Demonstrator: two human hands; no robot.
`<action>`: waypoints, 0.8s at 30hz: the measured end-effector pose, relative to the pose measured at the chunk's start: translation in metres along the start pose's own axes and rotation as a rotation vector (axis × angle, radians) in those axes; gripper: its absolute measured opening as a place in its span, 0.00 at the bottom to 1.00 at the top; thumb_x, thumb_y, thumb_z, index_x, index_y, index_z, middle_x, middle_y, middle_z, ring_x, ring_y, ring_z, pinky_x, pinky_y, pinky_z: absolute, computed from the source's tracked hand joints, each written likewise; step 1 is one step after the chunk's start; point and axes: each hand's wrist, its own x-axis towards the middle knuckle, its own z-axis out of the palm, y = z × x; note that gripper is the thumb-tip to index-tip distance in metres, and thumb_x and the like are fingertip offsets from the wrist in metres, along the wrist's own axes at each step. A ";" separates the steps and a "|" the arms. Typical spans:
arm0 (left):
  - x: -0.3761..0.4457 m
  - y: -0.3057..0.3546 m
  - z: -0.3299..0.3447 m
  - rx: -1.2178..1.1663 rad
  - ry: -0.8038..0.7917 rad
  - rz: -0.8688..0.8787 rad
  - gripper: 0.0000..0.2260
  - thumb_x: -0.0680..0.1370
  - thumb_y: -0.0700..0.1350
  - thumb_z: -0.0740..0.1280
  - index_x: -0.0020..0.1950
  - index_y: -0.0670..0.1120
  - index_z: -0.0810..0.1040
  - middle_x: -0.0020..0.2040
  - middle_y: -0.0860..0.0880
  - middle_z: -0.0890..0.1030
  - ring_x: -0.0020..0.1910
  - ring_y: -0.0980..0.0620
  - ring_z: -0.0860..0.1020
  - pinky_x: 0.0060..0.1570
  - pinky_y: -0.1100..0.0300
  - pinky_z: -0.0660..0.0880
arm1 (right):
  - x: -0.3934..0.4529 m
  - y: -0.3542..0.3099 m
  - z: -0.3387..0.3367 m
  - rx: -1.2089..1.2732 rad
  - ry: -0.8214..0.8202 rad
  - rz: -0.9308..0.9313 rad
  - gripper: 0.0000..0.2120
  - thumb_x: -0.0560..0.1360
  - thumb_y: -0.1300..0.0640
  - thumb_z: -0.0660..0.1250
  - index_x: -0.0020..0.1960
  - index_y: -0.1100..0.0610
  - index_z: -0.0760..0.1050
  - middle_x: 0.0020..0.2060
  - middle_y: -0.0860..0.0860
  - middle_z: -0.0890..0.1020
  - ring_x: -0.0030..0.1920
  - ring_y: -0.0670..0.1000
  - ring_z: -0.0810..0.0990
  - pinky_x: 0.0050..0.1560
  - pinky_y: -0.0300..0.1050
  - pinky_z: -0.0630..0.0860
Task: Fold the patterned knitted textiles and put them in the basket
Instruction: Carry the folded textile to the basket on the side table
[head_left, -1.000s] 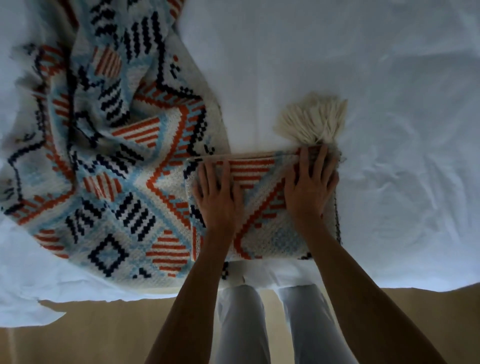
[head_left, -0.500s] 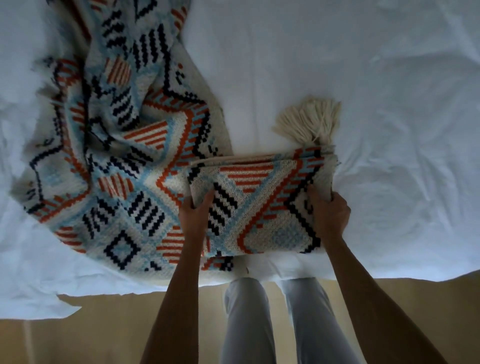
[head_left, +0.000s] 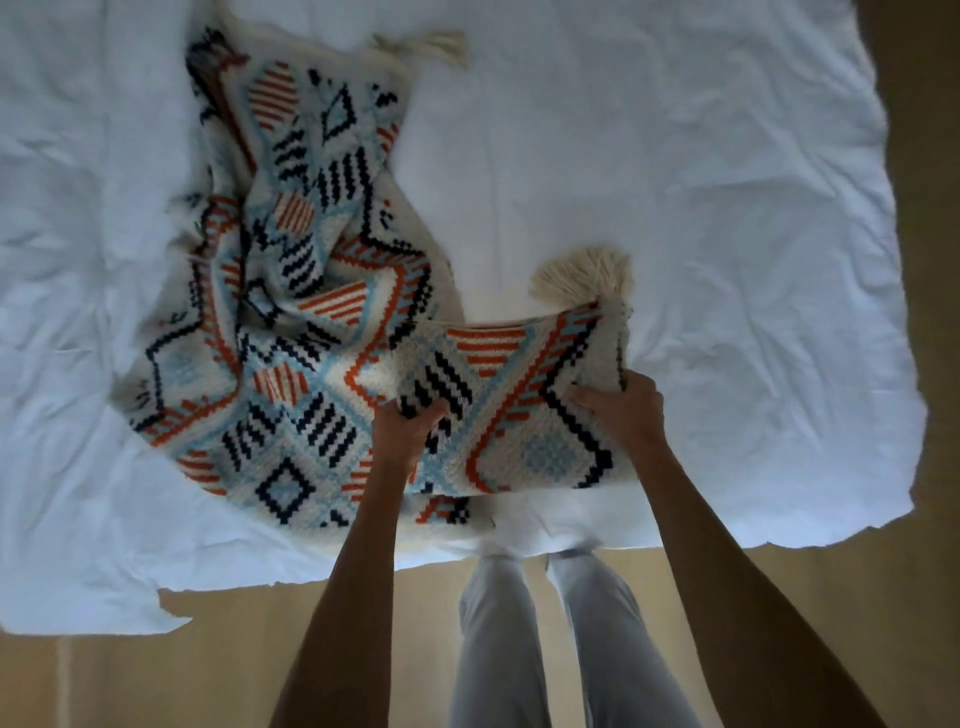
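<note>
While the left hand (head_left: 410, 431) and right hand (head_left: 621, 410) pinch the sides of the folded knit (head_left: 514, 400) on the bed (head_left: 701, 208), lift both sides together so it stays flat.

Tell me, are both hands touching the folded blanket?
Touching. The head view shows the left hand and right hand each pinching a side edge of the folded blanket, fingers curled over the knit.

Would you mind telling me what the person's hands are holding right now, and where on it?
Both hold the folded textile: the left hand grips its left edge, the right hand its right edge.
</note>
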 end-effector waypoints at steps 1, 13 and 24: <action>-0.008 0.013 -0.006 0.013 0.023 0.002 0.08 0.72 0.48 0.76 0.43 0.45 0.81 0.36 0.50 0.82 0.33 0.50 0.79 0.34 0.60 0.74 | -0.011 -0.015 -0.005 -0.012 0.002 -0.030 0.26 0.64 0.44 0.79 0.56 0.57 0.80 0.47 0.52 0.83 0.44 0.52 0.81 0.43 0.43 0.77; -0.147 0.126 -0.132 -0.133 0.216 0.222 0.10 0.68 0.52 0.76 0.41 0.48 0.80 0.40 0.42 0.84 0.38 0.44 0.82 0.41 0.47 0.81 | -0.172 -0.145 -0.080 -0.022 0.023 -0.379 0.30 0.62 0.40 0.77 0.58 0.52 0.72 0.51 0.48 0.81 0.51 0.51 0.81 0.51 0.52 0.82; -0.289 0.095 -0.214 -0.266 0.510 0.165 0.10 0.70 0.52 0.76 0.42 0.46 0.83 0.37 0.48 0.85 0.37 0.50 0.83 0.38 0.52 0.81 | -0.298 -0.193 -0.061 -0.121 -0.157 -0.673 0.29 0.64 0.42 0.75 0.60 0.51 0.73 0.51 0.47 0.80 0.53 0.53 0.81 0.54 0.55 0.80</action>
